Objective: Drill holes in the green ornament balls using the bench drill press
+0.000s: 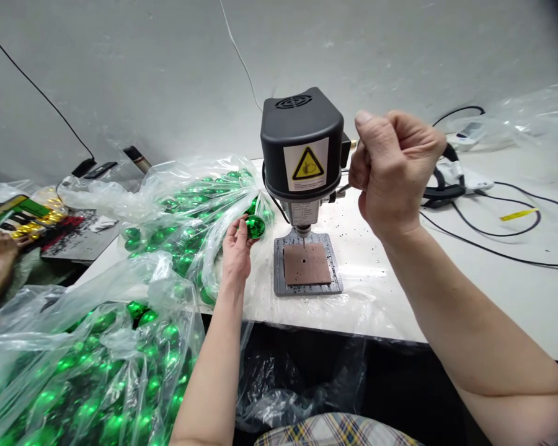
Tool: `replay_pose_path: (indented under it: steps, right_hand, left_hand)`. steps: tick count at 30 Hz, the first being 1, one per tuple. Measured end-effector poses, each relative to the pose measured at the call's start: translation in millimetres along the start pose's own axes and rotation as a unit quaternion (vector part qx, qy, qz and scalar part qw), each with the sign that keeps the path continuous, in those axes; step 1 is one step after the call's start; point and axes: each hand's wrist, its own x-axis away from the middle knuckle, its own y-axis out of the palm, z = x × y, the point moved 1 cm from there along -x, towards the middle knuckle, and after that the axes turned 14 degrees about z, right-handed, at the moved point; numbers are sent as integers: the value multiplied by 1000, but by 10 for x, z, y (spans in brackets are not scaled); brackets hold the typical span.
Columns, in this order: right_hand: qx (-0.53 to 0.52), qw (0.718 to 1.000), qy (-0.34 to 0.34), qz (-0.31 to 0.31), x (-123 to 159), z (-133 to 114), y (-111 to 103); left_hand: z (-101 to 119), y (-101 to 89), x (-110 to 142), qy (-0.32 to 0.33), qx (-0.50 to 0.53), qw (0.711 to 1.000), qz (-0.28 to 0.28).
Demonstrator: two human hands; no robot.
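My left hand (236,251) pinches a shiny green bauble (256,227) in its fingers, left of the drill press (302,148) and beside a clear plastic bag (165,176) on the surface (372,254). My right hand (397,170), well apart from the bauble, is curled tight; I cannot tell around what.

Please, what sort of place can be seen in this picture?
It is probably a small workshop: a bench drill press stands on a white table, with clear plastic bags of shiny green balls nearby.

Green ball (255,227), plaid cloth (335,432)
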Motion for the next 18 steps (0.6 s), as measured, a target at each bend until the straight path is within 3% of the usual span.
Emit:
replay_pose_path:
  steps: [4, 9, 18]
  right_hand:
    - [-1, 1000, 10, 9, -3, -38, 20]
    - [18, 1000, 8, 14, -9, -73, 41]
    - [68, 997, -15, 12, 6, -90, 39]
  left_hand:
    - [-36, 53, 419, -83, 69, 993, -52]
    - [-282, 92, 612, -151, 45, 986, -50]
    - [-564, 241, 686, -55, -42, 994, -80]
